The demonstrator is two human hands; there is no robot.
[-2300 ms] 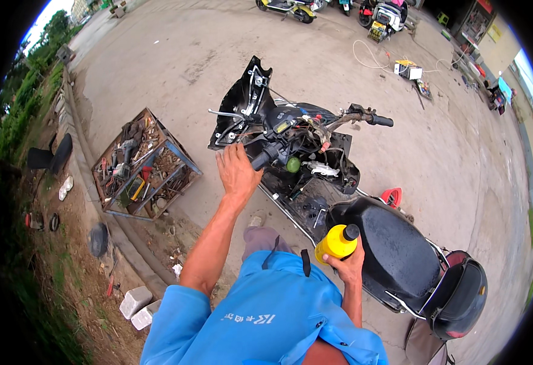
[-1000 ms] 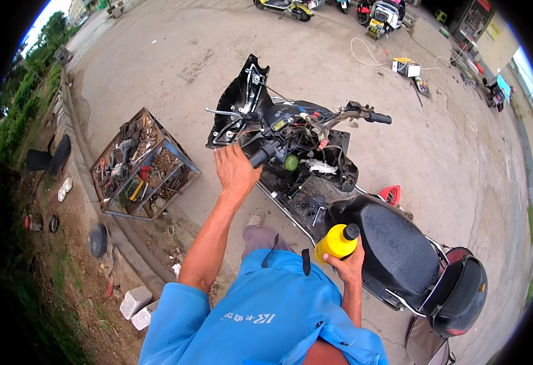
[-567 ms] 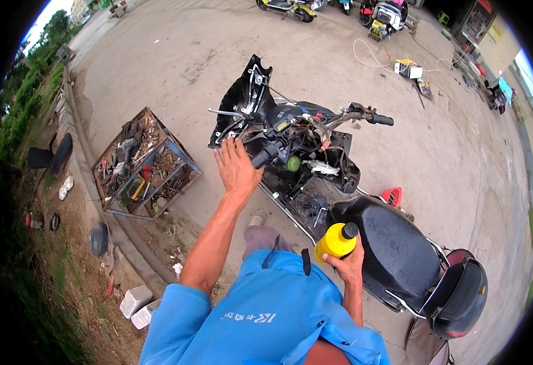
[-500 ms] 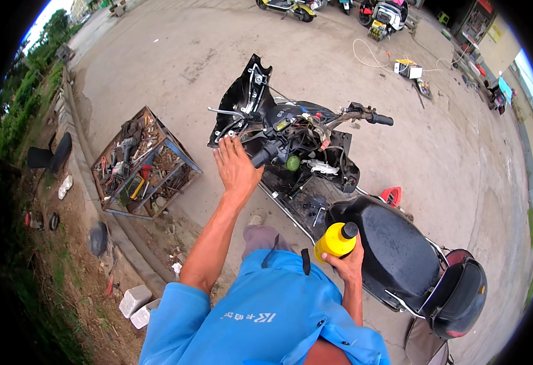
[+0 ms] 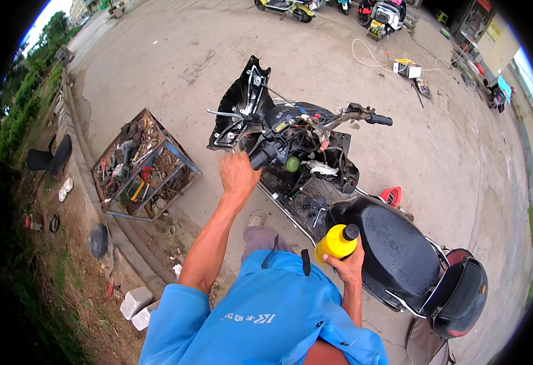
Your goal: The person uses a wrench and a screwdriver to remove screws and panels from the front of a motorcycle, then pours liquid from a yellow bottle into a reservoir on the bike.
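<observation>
A black scooter (image 5: 388, 255) stands with its front panels opened up and wires exposed around the handlebar. My left hand (image 5: 238, 175) is curled around the end of the left handlebar grip (image 5: 261, 157). My right hand (image 5: 349, 263) holds a yellow bottle with a black cap (image 5: 335, 243) beside the front of the seat. Below the handlebar, among the loose cables, sit a green round part (image 5: 292, 164) and a silvery part (image 5: 320, 167). The footboard (image 5: 309, 204) carries small dark items.
A metal tool cart (image 5: 177, 147) full of tools stands left, by a curb (image 5: 84, 146) with a black chair (image 5: 47, 159) and pale blocks (image 5: 134, 302). A red object (image 5: 391, 196) lies behind the scooter. Parked scooters (image 5: 388, 15), a white box with hoses (image 5: 407, 70) and a building are farther off.
Half a second ago my left fingers stretched forward over the grip; now they are bent down around it. My right hand and the bottle stay in place.
</observation>
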